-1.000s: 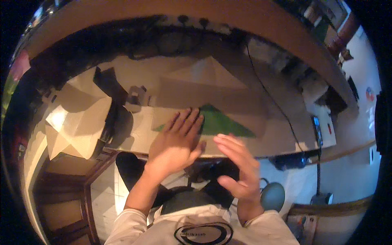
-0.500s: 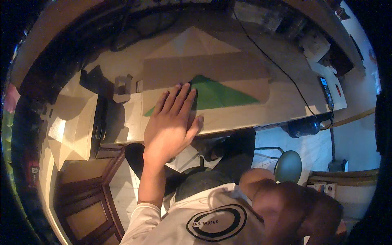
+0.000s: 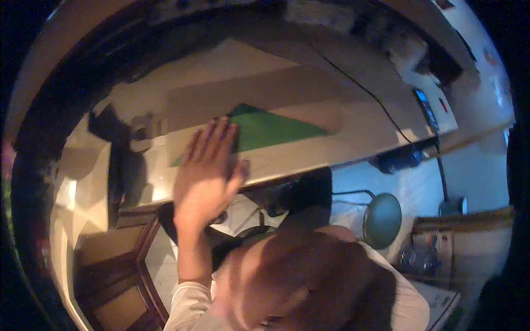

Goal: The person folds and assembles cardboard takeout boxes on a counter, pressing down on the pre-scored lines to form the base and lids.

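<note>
My left hand [image 3: 205, 171] lies flat on a folded sheet of green paper [image 3: 276, 131], its fingers stretched out over the left part of the sheet. The hand hides some of the paper; a peaked fold shows to the right of the fingertips, and a thin green corner pokes out on the left. Beneath the green sheet is a larger brown sheet [image 3: 221, 96], whose far edge rises to a point. My right hand [image 3: 314, 281], large and blurred close to the camera, is in front of my shirt, off the desk. Its fingers are not clear enough to read.
A dark cable [image 3: 367, 91] runs over the desk [image 3: 287, 163] to the right, near a phone-like device [image 3: 426, 108] with a lit screen. A small box [image 3: 142, 131] stands left of the paper. A round-seated stool [image 3: 383, 220] is below the desk, at right.
My right hand has swung leftward in front of my shirt. The view has shifted, so the desk and paper appear further left. My left hand stays on the green paper.
</note>
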Action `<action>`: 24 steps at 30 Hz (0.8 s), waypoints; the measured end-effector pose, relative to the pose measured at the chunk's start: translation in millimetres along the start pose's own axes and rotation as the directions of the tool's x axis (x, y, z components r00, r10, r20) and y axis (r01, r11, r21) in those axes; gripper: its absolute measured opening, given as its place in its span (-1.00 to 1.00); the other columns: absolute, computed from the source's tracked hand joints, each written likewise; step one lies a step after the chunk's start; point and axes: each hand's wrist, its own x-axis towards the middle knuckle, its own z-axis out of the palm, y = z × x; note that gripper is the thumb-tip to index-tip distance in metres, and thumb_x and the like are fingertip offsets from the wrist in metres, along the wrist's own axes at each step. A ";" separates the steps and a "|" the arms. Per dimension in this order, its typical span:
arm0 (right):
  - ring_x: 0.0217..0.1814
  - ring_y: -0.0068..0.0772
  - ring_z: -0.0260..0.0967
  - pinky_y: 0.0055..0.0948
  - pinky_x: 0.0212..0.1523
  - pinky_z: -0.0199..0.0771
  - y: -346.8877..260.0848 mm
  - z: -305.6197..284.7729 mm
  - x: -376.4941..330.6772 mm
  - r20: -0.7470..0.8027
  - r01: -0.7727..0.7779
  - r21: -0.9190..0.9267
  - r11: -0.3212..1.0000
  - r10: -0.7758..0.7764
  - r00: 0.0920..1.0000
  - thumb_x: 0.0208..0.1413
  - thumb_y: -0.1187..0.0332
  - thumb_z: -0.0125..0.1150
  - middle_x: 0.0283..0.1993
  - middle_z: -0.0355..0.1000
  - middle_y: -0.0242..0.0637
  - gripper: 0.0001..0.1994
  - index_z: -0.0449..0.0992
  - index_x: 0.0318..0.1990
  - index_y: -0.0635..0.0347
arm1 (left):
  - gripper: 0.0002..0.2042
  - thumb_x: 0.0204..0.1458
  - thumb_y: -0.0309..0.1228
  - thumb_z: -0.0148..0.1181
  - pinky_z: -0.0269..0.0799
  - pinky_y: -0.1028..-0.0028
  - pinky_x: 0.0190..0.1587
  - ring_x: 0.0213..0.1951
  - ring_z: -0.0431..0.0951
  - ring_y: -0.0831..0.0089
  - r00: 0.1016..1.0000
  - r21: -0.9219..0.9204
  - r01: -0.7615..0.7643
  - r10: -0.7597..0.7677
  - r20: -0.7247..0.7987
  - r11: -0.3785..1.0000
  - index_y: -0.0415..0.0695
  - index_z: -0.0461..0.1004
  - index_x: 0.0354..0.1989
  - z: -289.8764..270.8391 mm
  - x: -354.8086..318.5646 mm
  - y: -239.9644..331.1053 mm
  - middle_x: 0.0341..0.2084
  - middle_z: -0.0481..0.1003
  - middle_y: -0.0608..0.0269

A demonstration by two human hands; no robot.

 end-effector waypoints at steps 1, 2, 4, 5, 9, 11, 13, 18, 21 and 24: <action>0.35 0.14 0.49 0.18 0.38 0.40 4.1 4.3 -0.2 0.005 -0.010 -0.009 1.000 0.010 1.000 0.21 0.12 0.39 0.27 0.57 -0.01 -0.51 0.61 0.18 0.26 | -0.36 0.31 -0.16 0.12 -0.01 0.07 0.60 0.56 0.19 0.02 1.000 -0.017 0.008 -0.008 0.015 1.000 -0.19 0.26 0.52 1.6 -4.7 -7.6 0.54 0.24 -0.01; 0.35 0.14 0.49 0.17 0.38 0.40 -20.4 2.8 5.9 -0.012 -0.028 -0.144 0.989 0.027 1.000 0.21 0.12 0.39 0.27 0.57 -0.02 -0.51 0.61 0.18 0.26 | -0.35 0.32 -0.18 0.12 -0.01 0.07 0.60 0.57 0.17 0.01 0.997 -0.077 -0.080 0.082 0.015 0.994 -0.17 0.23 0.54 0.6 7.6 4.5 0.56 0.21 -0.01; 0.35 0.13 0.49 0.16 0.37 0.41 -19.6 -1.9 0.4 -0.034 -0.036 -0.175 0.984 0.031 0.999 0.21 0.13 0.39 0.27 0.58 -0.03 -0.52 0.61 0.18 0.25 | -0.36 0.33 -0.19 0.11 -0.01 0.06 0.61 0.57 0.16 0.01 0.994 -0.065 -0.112 0.113 0.004 0.992 -0.14 0.22 0.56 0.4 13.1 0.6 0.57 0.19 0.02; 0.35 0.12 0.50 0.15 0.37 0.41 -18.4 -3.5 -1.6 -0.043 -0.039 -0.177 0.983 0.032 0.999 0.21 0.14 0.39 0.27 0.58 -0.04 -0.52 0.61 0.18 0.25 | -0.36 0.33 -0.19 0.11 -0.01 0.06 0.61 0.57 0.16 0.01 0.992 -0.079 -0.123 0.124 0.010 0.989 -0.14 0.22 0.56 0.4 13.9 1.0 0.57 0.19 0.02; 0.35 0.10 0.50 0.13 0.37 0.42 -24.1 -12.5 -12.2 -0.064 -0.070 -0.251 0.965 0.056 0.996 0.20 0.16 0.39 0.27 0.58 -0.06 -0.54 0.62 0.17 0.24 | -0.37 0.28 -0.18 0.16 0.02 0.08 0.61 0.54 0.23 0.04 0.991 -0.042 -0.125 0.122 -0.058 0.991 -0.19 0.32 0.48 4.0 13.8 6.2 0.51 0.28 0.03; 0.35 0.10 0.50 0.12 0.36 0.43 -20.9 -16.2 -15.0 -0.068 -0.087 -0.263 0.961 0.072 0.995 0.20 0.17 0.39 0.27 0.58 -0.07 -0.55 0.62 0.17 0.23 | -0.38 0.27 -0.21 0.17 0.05 0.08 0.60 0.53 0.24 0.04 0.991 -0.024 -0.118 0.116 -0.062 0.993 -0.21 0.33 0.47 1.4 12.6 6.6 0.50 0.31 0.03; 0.34 0.09 0.50 0.11 0.36 0.43 -17.4 -19.6 -17.5 -0.071 -0.114 -0.296 0.949 0.097 0.993 0.19 0.19 0.39 0.27 0.58 -0.09 -0.55 0.63 0.17 0.22 | -0.39 0.26 -0.21 0.17 0.05 0.08 0.60 0.53 0.25 0.05 0.992 -0.033 -0.114 0.111 -0.064 0.993 -0.21 0.34 0.46 -0.9 11.1 7.4 0.49 0.32 0.02; 0.34 0.06 0.51 0.08 0.35 0.45 7.8 -21.2 -20.3 -0.039 -0.174 -0.412 0.895 0.173 0.984 0.19 0.21 0.40 0.27 0.59 -0.12 -0.57 0.63 0.16 0.21 | -0.39 0.25 -0.21 0.16 0.06 0.08 0.59 0.52 0.26 0.06 0.995 -0.015 -0.085 0.084 -0.059 0.996 -0.22 0.36 0.45 -3.7 9.1 2.9 0.49 0.33 0.02; 0.34 0.05 0.51 0.06 0.35 0.45 36.1 -22.0 -25.6 0.011 -0.230 -0.607 0.761 0.297 0.955 0.18 0.23 0.40 0.27 0.59 -0.13 -0.58 0.64 0.16 0.20 | -0.39 0.25 -0.18 0.17 0.09 0.09 0.57 0.51 0.29 0.06 0.994 -0.006 -0.069 0.069 -0.082 0.998 -0.23 0.38 0.43 -4.1 9.6 2.4 0.47 0.35 0.00; 0.33 0.03 0.52 0.05 0.34 0.46 55.4 -36.0 -52.7 0.085 -0.221 -0.795 0.565 0.465 0.881 0.18 0.25 0.40 0.27 0.59 -0.15 -0.59 0.64 0.15 0.19 | -0.39 0.25 -0.16 0.16 0.12 0.09 0.56 0.49 0.31 0.07 0.994 -0.014 -0.072 0.071 -0.086 0.997 -0.24 0.40 0.41 -3.2 9.7 9.6 0.45 0.37 -0.03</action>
